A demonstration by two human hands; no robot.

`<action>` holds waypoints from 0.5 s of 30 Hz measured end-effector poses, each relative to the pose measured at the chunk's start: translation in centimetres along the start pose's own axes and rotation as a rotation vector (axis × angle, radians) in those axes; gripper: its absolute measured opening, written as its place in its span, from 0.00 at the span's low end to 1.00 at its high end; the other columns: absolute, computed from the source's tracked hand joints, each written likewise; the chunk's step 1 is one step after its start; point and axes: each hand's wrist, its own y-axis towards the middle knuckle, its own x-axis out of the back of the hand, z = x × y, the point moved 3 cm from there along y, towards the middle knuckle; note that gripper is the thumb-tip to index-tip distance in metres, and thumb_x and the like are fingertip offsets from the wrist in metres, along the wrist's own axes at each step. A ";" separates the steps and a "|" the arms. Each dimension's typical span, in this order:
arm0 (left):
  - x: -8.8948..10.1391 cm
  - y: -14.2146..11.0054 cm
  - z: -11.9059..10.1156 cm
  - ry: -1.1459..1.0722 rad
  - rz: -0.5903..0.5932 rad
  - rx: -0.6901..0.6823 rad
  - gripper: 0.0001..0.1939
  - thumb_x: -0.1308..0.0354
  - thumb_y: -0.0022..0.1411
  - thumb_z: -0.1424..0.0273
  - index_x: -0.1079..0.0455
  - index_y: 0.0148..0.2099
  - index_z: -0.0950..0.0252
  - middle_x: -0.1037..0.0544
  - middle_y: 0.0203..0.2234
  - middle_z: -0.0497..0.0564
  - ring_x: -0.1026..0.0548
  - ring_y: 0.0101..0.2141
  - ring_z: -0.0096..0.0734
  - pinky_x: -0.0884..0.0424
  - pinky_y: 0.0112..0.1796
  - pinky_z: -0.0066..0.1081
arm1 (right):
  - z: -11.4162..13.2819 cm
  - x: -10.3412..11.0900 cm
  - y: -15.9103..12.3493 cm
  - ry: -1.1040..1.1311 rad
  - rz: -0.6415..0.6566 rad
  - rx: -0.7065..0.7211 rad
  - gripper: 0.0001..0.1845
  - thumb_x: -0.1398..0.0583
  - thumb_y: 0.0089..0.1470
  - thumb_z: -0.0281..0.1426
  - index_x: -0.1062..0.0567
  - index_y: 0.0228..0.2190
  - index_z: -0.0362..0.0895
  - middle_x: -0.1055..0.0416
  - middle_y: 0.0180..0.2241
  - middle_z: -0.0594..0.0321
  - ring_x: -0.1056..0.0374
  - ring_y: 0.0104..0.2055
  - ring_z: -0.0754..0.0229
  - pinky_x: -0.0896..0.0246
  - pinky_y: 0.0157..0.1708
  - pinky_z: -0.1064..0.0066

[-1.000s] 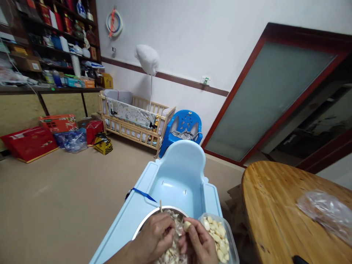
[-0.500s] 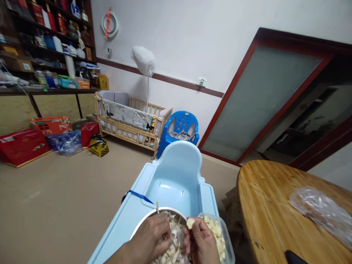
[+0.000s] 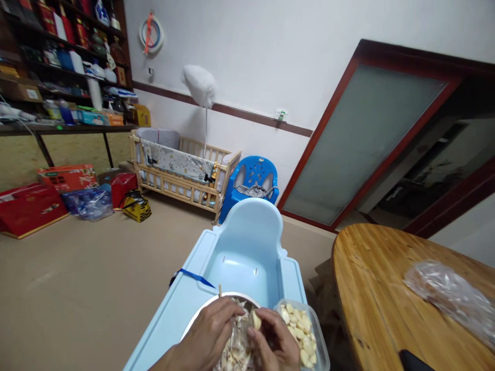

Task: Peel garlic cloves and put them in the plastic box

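Pale cream, a garlic clove (image 3: 257, 320) sits at the lower centre of the frame, pinched between the thumb and forefinger of the right hand (image 3: 277, 337). Its long axis stands close to upright, the top seeming to lean slightly left, and it lies on the left side of those fingers, facing the left hand (image 3: 211, 325). The right hand is the nearer, being in contact; the left hand's bent fingertips are just beside the clove, apart from it, and whether they grip anything I cannot tell. Beneath both hands, papery garlic skins (image 3: 235, 358) fill a metal bowl (image 3: 242, 295). Just right of the right hand, at the lower right of centre, a clear plastic container (image 3: 324, 355) holds peeled cloves (image 3: 304, 337). Beyond the bowl rises a light-blue plastic chair (image 3: 253, 226); a wooden table (image 3: 371, 278) occupies the lower right.
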 end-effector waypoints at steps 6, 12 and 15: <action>0.5 0.0 -0.2 0.026 -0.059 -0.018 0.15 0.60 0.59 0.80 0.34 0.40 0.64 0.26 0.30 0.53 0.26 0.32 0.35 0.30 0.34 0.30 | 1.2 5.5 2.1 -0.250 -0.200 -0.128 0.20 0.41 0.46 0.43 0.23 0.36 0.42 0.24 0.37 0.53 0.30 0.39 0.50 0.37 0.42 0.66; 0.9 -0.2 -0.4 0.008 -0.135 -0.051 0.14 0.59 0.61 0.78 0.34 0.41 0.62 0.25 0.29 0.51 0.25 0.31 0.33 0.30 0.31 0.28 | -0.1 10.4 3.9 -0.461 -0.106 -0.329 0.28 0.43 0.43 0.49 0.23 0.38 0.40 0.23 0.38 0.51 0.28 0.36 0.48 0.33 0.33 0.66; 1.1 -0.1 -0.6 0.008 -0.179 -0.082 0.14 0.58 0.60 0.79 0.35 0.42 0.62 0.25 0.29 0.50 0.25 0.30 0.32 0.31 0.30 0.26 | -1.0 10.9 3.9 -0.515 -0.077 -0.386 0.29 0.43 0.42 0.50 0.23 0.37 0.40 0.23 0.38 0.49 0.28 0.37 0.45 0.34 0.35 0.63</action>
